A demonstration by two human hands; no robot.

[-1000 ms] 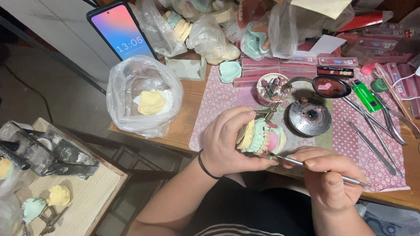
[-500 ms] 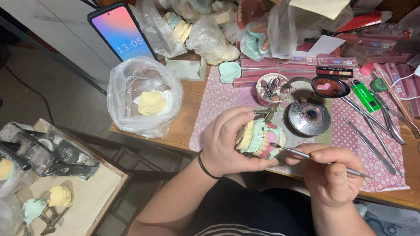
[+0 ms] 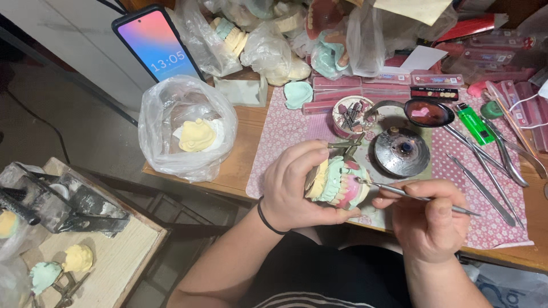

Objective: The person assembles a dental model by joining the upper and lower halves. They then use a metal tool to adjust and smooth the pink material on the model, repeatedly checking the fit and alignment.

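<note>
Pink, green and yellow, the plaster teeth model (image 3: 338,183) sits in the left hand (image 3: 297,185), whose fingers are curled tight around it, just above the pink dotted mat (image 3: 285,137). The right hand (image 3: 429,219) pinches a thin metal tool (image 3: 419,198). Its tip touches the model's pink part.

A brown wooden surface (image 3: 242,165) carries a pink flowered mat (image 3: 285,134) under and beyond both hands. On the mat, just beyond the hands, sits a round metal dish (image 3: 402,152); long steel instruments (image 3: 485,182) lie to the right of the right hand. A clear plastic bag with a yellow cast (image 3: 188,134) rests left of the left hand.
</note>
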